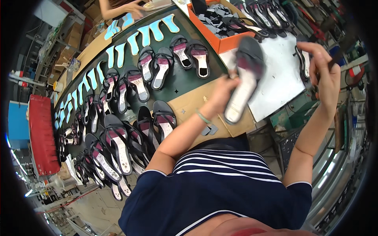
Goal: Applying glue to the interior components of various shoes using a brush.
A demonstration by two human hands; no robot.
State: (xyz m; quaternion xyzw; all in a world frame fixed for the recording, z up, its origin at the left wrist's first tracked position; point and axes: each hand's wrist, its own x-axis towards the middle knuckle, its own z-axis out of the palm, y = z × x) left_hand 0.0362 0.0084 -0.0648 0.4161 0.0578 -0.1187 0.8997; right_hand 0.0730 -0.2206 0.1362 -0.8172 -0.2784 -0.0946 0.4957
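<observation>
My left hand (223, 94) grips a black sandal (246, 84) by the side of its pale insole. The sandal is tilted, toe end up, and blurred by motion over the edge of a white board (275, 90). My right hand (326, 74) is raised at the right with its fingers bent and the index finger reaching left. A dark, blurred, stick-like thing (343, 50) shows at those fingers; its kind is unclear. Close beside them, another black sandal (304, 65) lies at the board's right edge.
Rows of black sandals (162, 69) and light-blue sole-shaped pieces (144, 36) cover the green table (177, 86) at left. An orange box (224, 43) of grey pieces stands beyond the board. Cardboard (193, 102) lies near me. Another person's hand (132, 8) is at the far side.
</observation>
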